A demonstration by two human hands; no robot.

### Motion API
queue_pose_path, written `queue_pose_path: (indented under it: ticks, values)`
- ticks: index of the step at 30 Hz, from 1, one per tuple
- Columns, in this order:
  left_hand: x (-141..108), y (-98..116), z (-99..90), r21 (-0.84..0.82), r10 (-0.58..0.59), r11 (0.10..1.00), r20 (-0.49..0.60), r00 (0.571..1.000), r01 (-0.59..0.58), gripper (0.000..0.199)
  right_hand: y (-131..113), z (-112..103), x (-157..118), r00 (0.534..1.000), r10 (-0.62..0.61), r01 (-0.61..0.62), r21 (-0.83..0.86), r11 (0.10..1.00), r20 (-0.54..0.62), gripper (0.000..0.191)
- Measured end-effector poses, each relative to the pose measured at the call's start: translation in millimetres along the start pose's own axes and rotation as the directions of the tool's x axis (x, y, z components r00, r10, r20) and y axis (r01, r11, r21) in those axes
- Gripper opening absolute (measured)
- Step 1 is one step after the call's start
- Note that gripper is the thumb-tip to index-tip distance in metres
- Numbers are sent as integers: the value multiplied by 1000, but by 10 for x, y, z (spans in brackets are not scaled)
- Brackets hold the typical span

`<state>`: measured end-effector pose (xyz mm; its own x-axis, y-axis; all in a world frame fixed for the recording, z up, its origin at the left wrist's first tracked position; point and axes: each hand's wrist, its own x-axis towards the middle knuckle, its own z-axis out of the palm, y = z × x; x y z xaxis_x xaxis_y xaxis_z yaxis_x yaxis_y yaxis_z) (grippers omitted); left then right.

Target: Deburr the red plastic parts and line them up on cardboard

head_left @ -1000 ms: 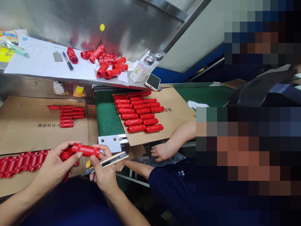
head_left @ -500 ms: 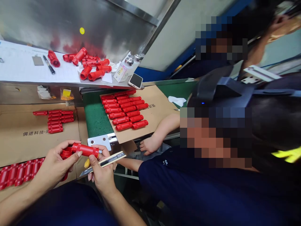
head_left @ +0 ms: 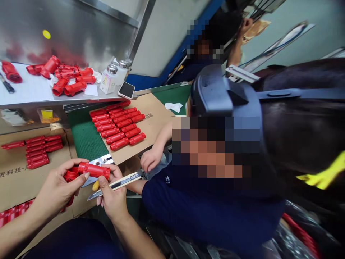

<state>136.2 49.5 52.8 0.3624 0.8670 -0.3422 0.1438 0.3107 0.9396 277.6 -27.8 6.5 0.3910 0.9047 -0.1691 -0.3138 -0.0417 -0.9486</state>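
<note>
My left hand (head_left: 55,185) is closed around red plastic parts: a red ribbed tube (head_left: 94,170), with my thumb along it, and a second red tube (head_left: 71,174) behind my fingers, partly hidden. My right hand (head_left: 114,196) grips a utility knife (head_left: 122,181) with a cream-edged handle, its blade pointing down and left, below the first tube. The right thumb and fingers also touch that tube's right end. A small yellow cover (head_left: 96,185) shows by the right fingers.
Red tubes lie in rows on cardboard (head_left: 159,111) over a green conveyor (head_left: 86,138), and on cardboard (head_left: 10,187) at left. A metal shelf holds loose red tubes (head_left: 77,88), bottles (head_left: 109,79) and a phone (head_left: 126,90). Close on my right is a co-worker's hand (head_left: 151,158).
The view has turned right, so the shelf, conveyor and co-worker sit further left. Both hands keep their hold on the tubes and knife, almost unchanged in pose.
</note>
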Motion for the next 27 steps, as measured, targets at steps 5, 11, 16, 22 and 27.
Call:
queue_pose_path:
  ticks: [5, 11, 16, 22, 27]
  values:
    - [62, 82, 95, 32, 29, 999, 16, 999, -30, 62, -25, -97, 38, 1000, -12, 12, 2, 1000, -15, 60]
    - [162, 117, 182, 65, 21, 998, 52, 998, -25, 66, -36, -196, 85, 999, -15, 15, 3, 1000, -52, 57]
    - [282, 91, 231, 62, 1, 998, 153, 988, -10, 72, -28, -253, 106, 994, -51, 54, 24, 998, -99, 55]
    - [300, 171, 344, 35, 40, 998, 114, 993, -44, 61, -77, -297, 118, 992, -73, 78, 52, 996, -106, 58]
    - [377, 98, 318, 60, 27, 997, 174, 984, -38, 64, -140, -317, 141, 992, -44, 56, 99, 994, -117, 63]
